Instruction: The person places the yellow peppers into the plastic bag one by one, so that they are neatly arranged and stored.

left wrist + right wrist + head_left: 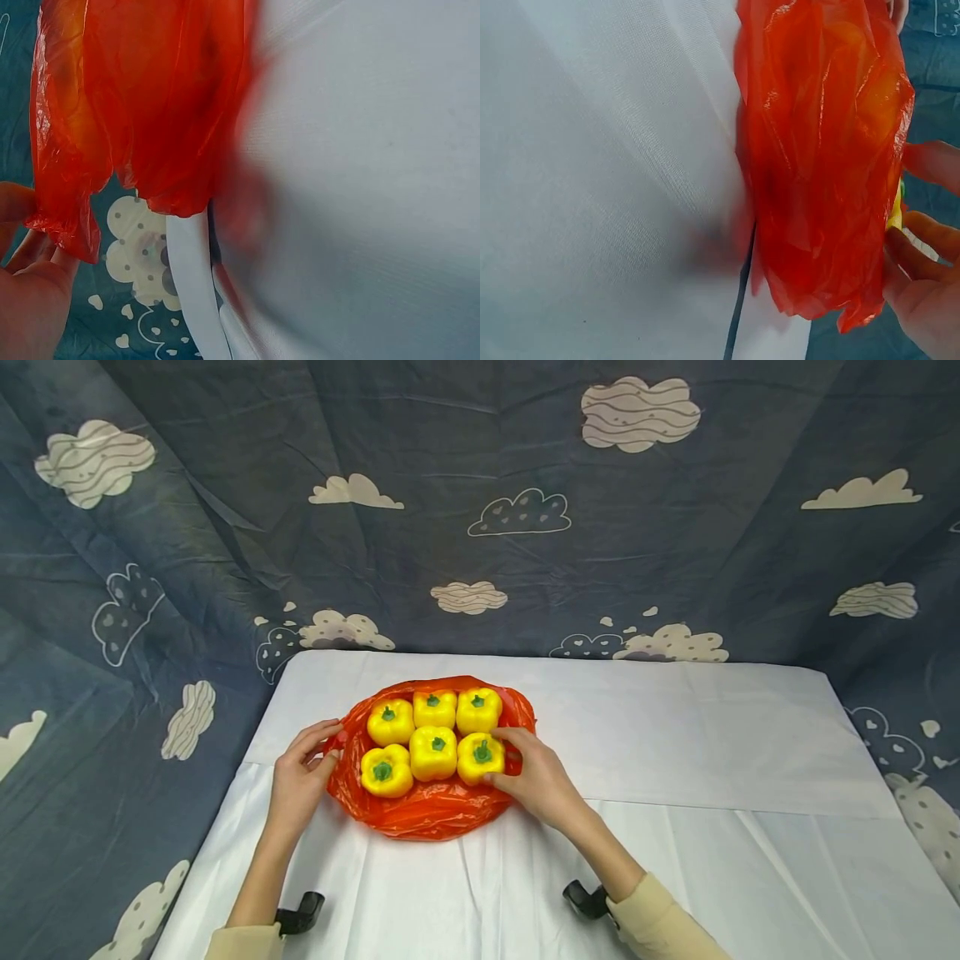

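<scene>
Several yellow bell peppers [433, 752] with green stems sit in two rows in a red plastic bag [427, 817], whose rim is spread wide around them. With thumb and fingers, my left hand [294, 783] pinches the bag's left edge; the left wrist view shows the red film [71, 232] between them. My right hand [542, 779] holds the front right pepper [476, 761], thumb at its front and fingers behind. In the right wrist view the bag's side [817, 165] hides most of that pepper.
A white cloth [675, 735] covers the table under the bag. Behind and to the left hangs a dark blue curtain [420, 568] with cloud prints. Each wrist carries a black camera mount [302, 913].
</scene>
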The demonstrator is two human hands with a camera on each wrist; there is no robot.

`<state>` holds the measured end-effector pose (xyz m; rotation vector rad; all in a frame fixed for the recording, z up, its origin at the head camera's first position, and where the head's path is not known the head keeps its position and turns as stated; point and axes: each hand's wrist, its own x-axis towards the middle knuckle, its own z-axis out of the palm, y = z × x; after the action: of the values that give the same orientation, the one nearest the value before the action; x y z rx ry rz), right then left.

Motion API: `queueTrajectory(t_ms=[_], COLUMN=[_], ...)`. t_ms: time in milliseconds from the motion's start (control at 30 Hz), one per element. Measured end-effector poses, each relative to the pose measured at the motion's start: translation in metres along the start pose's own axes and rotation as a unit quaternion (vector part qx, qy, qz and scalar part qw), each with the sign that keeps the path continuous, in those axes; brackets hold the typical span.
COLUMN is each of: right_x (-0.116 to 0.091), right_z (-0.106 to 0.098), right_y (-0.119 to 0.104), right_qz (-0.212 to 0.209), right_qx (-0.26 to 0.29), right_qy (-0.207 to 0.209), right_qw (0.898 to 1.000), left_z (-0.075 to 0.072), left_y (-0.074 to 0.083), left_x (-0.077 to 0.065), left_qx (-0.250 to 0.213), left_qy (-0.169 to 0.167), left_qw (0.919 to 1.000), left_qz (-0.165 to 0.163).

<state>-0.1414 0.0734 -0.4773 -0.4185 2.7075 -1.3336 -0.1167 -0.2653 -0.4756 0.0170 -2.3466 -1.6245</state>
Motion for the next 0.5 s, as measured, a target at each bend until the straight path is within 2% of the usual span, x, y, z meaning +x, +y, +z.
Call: queueTrajectory(t_ms=[167,300,400,500], right_x=[-0.008,-0.020,-0.031,-0.045], right_z=[-0.008,-0.020,-0.033,-0.050], right_y=[-0.003,-0.007,-0.010,-0.013], right_qz=[-0.010,-0.042,-0.066,-0.067], right_qx=[0.029,0.046,0.044,0.013], right_qy=[0.010,0.030,0.050,0.069], right_qw=[0.999,0.998,0.996,0.995], left_z=[-0.002,-0.004,-0.007,-0.011], left_y=[0.012,0.024,0.022,0.017], left_x=[-0.001,-0.002,-0.001,0.002], left_qx=[0.003,0.014,0.046,0.093], left_qy=[0.001,-0.001,-0.001,0.000], left_qw=[1.0000,0.9998,0.9987,0.9945], left_qz=[0.000,0.014,0.021,0.048])
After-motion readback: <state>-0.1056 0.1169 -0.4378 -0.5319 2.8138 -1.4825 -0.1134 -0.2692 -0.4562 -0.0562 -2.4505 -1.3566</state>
